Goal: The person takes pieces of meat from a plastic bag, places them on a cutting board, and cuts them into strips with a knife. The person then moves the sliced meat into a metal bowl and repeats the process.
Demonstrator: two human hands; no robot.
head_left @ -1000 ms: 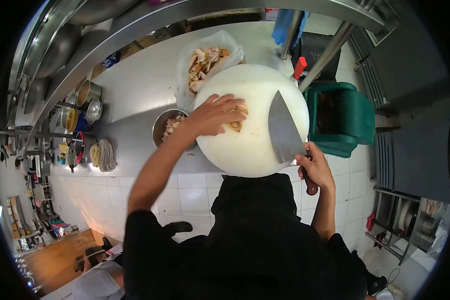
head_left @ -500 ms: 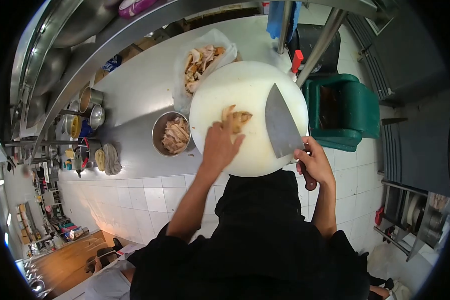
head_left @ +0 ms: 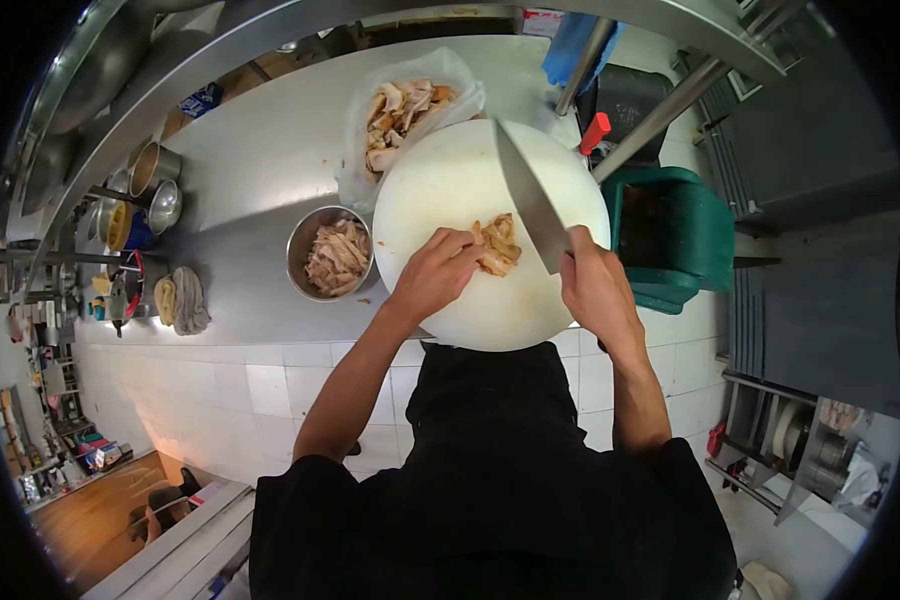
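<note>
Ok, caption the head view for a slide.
Left hand steadies meat on a round white board; right hand sets the cleaver beside it.
</note>
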